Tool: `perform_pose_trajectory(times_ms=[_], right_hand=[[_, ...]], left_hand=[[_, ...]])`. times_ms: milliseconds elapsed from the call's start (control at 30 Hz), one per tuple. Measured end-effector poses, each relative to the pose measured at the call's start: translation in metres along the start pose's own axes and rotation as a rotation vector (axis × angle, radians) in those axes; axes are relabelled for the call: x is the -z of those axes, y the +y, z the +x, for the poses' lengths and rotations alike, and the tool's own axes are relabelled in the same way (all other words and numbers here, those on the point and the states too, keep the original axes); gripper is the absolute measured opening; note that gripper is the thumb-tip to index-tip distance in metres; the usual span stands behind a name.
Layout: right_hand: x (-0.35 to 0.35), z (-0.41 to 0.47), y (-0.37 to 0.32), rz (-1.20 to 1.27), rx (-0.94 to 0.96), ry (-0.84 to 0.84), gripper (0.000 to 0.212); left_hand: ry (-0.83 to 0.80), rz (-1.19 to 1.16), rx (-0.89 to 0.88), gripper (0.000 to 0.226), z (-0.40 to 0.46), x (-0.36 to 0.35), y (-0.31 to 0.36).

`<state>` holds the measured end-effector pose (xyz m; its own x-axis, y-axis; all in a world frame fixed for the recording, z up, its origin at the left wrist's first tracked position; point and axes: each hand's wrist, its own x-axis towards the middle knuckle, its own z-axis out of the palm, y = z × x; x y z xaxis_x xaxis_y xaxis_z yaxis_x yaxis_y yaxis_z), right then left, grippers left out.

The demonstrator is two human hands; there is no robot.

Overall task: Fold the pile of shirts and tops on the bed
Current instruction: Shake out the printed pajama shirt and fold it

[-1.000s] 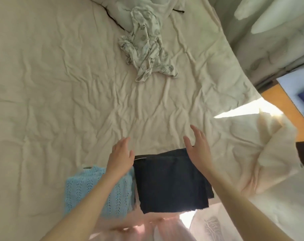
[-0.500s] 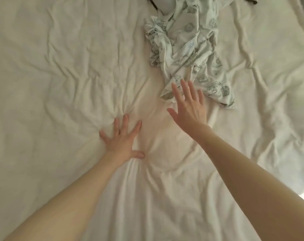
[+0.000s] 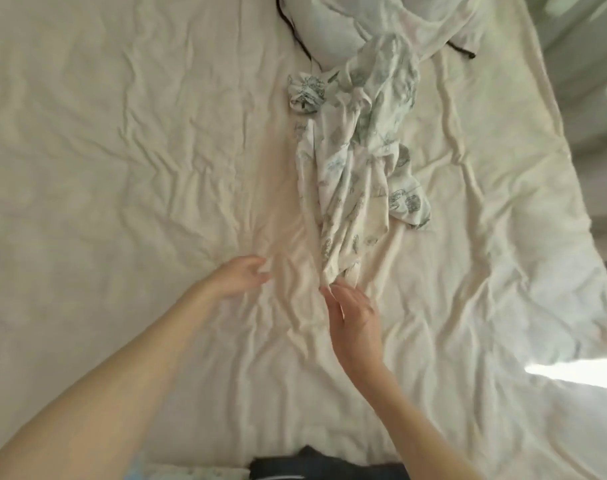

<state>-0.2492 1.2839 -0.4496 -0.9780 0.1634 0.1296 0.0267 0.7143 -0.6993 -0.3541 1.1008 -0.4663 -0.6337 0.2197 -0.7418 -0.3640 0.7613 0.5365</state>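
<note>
A crumpled white top with a grey-green print [image 3: 357, 161] lies stretched out lengthwise on the cream bed sheet [image 3: 122, 168], right of centre. My right hand [image 3: 355, 315] is at its near end, with the fingertips pinched on the fabric's lowest corner. My left hand [image 3: 239, 275] hovers just left of it over the bare sheet, fingers loosely curled and holding nothing. A folded dark top [image 3: 312, 465] shows at the bottom edge, with a sliver of light blue knit [image 3: 135, 474] beside it.
A pale pillow [image 3: 330, 26] with a thin black cord [image 3: 295, 36] lies at the top, partly under the printed top. The bed's right edge [image 3: 572, 188] runs diagonally, with a curtain beyond. A sunlit patch [image 3: 579, 372] falls at lower right.
My right hand reached the printed top, took its near end and drew it toward me, stretching it out. My left hand lifted off the sheet. The view pulled back, showing the folded dark top again.
</note>
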Motion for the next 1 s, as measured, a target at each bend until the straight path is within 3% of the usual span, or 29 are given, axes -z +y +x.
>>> perform_pose_trajectory(times_ms=[67,167,267,367,467,633,767,900,967,1000], right_hand=[[0.027,-0.045,-0.028,0.025,0.022,-0.049,0.032],[0.063,-0.093,-0.076,0.135,-0.033,-0.172,0.041],[0.1,-0.123,-0.121,0.189,-0.007,-0.244,0.042],[0.136,-0.144,-0.146,0.26,-0.08,-0.311,0.033],[0.164,-0.164,-0.162,0.314,-0.289,-0.345,0.023],[0.151,-0.18,-0.195,0.322,-0.537,-0.341,0.036],[0.11,-0.191,-0.26,0.129,-0.327,-0.402,0.054],[0.059,-0.199,-0.333,0.022,-0.097,-0.544,0.085],[0.027,-0.203,-0.367,-0.11,0.03,-0.539,0.077],[0.011,-0.205,-0.384,-0.155,0.085,-0.509,0.063]], left_hand=[[-0.077,-0.445,0.089,0.04,-0.065,-0.003,0.013],[-0.264,-0.773,0.124,0.028,-0.15,-0.03,0.035],[-0.074,-0.945,0.119,0.027,-0.209,-0.062,0.059],[0.172,-0.905,0.071,0.02,-0.259,-0.069,0.059],[0.307,-0.748,-0.038,0.005,-0.313,-0.053,0.034],[0.541,-0.389,-0.192,0.008,-0.401,-0.011,-0.021],[0.743,-0.187,-0.313,0.013,-0.462,0.034,-0.053],[0.837,-0.416,-0.369,0.013,-0.52,0.09,-0.093],[0.865,-0.553,-0.411,0.021,-0.552,0.121,-0.121],[0.868,-0.592,-0.441,0.023,-0.569,0.138,-0.136]])
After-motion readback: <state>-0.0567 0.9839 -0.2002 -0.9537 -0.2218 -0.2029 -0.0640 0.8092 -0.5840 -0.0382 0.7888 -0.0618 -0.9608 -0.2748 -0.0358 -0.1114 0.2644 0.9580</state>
